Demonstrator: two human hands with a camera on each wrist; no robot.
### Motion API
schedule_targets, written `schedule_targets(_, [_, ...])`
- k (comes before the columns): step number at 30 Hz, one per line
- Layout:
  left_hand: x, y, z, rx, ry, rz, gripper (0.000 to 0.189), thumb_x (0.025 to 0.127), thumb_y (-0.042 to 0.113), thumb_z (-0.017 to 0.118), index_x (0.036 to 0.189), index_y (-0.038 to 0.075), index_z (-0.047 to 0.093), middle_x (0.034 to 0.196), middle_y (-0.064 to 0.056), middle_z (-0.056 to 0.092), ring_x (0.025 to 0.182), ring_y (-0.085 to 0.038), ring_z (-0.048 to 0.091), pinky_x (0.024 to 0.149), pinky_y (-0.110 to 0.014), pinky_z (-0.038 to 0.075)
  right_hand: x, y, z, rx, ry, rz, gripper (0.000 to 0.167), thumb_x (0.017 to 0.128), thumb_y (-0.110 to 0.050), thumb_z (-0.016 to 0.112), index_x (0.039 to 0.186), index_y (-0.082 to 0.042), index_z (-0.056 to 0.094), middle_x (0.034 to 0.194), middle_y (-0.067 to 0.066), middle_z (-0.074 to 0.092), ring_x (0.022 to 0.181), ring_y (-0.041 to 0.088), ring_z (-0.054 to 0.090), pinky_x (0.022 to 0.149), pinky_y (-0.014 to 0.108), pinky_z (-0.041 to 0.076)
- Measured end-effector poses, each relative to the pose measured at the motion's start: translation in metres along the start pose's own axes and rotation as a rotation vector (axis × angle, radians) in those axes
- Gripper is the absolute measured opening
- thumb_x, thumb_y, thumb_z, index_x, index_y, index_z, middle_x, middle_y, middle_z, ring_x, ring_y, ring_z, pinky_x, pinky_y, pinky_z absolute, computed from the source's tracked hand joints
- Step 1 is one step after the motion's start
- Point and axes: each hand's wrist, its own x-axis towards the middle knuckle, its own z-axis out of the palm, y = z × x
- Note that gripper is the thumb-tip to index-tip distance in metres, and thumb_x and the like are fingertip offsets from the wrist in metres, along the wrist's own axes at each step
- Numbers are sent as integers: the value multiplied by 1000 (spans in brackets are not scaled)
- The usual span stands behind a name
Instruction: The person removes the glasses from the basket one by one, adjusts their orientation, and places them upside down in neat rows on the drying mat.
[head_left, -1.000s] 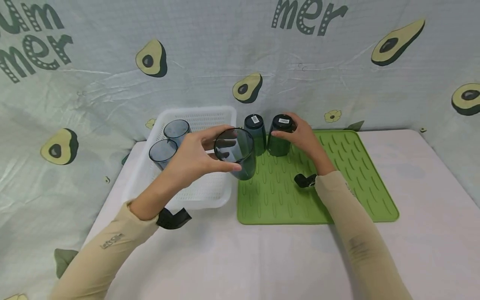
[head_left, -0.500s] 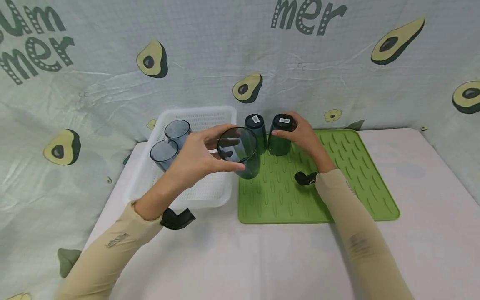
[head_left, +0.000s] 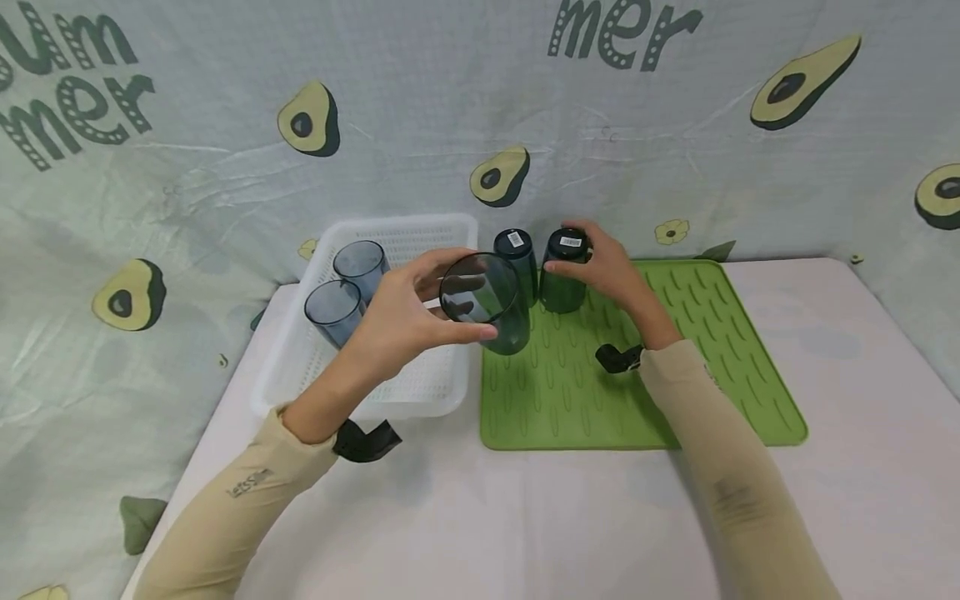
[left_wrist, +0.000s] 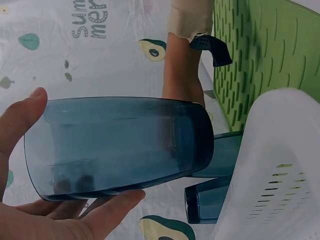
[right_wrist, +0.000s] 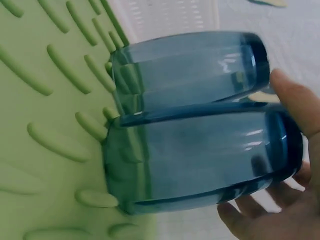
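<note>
My left hand (head_left: 408, 312) grips a blue-grey drinking glass (left_wrist: 115, 145) by its side, fingers around it and thumb near the rim. The glass is tilted, mouth toward me, held above the gap between basket and mat. At the mat's back edge, my right hand (head_left: 603, 262) holds a second glass (right_wrist: 210, 160) near its base; this one stands upside down on the green drying mat (head_left: 570, 400), a label on its bottom. Just left of it stands another upside-down glass (head_left: 515, 258), also labelled. The right wrist view shows these two side by side, rims on the mat.
A white plastic basket (head_left: 423, 408) stands left of the mat, with two glasses upright in it, a rear glass (head_left: 362, 265) and a front glass (head_left: 333, 310). Behind the table (head_left: 480, 517) hangs an avocado-printed cloth (head_left: 420, 108).
My left hand has moved slightly right with its glass, toward the mat. My right hand stays on the upside-down glass, with little visible movement.
</note>
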Motion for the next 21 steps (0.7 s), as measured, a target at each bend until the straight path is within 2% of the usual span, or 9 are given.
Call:
schedule_targets(6, [2,-4,1,-28,11,0,78,73,11,93,141,16,56,133,2,65,121,-15,63,85,-36,59,-8,-12,-3,-202,107,-150,70,90,-27,80,148,-5,48,158,18,37,147,37,31,117,59,30])
schedule_targets(9, [2,-4,2,-37,13,0,77,76,11,91,143,16,54,133,1,64,122,-15,62,86,-36,59,-17,-19,-2,-228,177,-257,59,90,-20,81,141,-3,56,154,18,43,146,37,34,117,59,29])
schedule_targets(11, [1,-4,3,-42,14,6,78,78,12,89,147,17,51,134,0,63,123,-15,61,86,-36,58,-25,-24,-1,-191,190,-327,52,91,-14,78,138,-2,58,149,17,49,142,35,40,116,56,34])
schedule_targets(13, [1,-4,4,-50,10,16,81,80,11,87,151,18,48,136,-1,61,124,-17,61,86,-35,58,-34,-28,0,-84,148,-386,49,93,-9,75,139,-2,58,146,17,52,138,35,45,114,52,38])
schedule_targets(15, [1,-4,5,-54,3,33,83,81,10,85,153,20,45,138,-4,59,124,-18,60,85,-35,59,-42,-32,1,65,58,-414,48,96,-5,70,142,-3,54,145,15,52,136,34,48,113,45,41])
schedule_targets(18, [2,-5,6,-59,-2,61,81,83,8,83,153,22,45,138,-5,56,123,-21,60,81,-36,61,-53,-35,3,279,-105,-398,50,100,-6,64,148,-6,47,149,13,49,135,34,49,109,38,46])
schedule_targets(21, [2,-5,7,-60,3,87,78,83,5,82,151,20,48,137,-6,54,122,-24,59,80,-37,61,-60,-34,5,394,-243,-376,55,102,-8,62,153,-7,40,153,14,44,136,34,49,108,35,48])
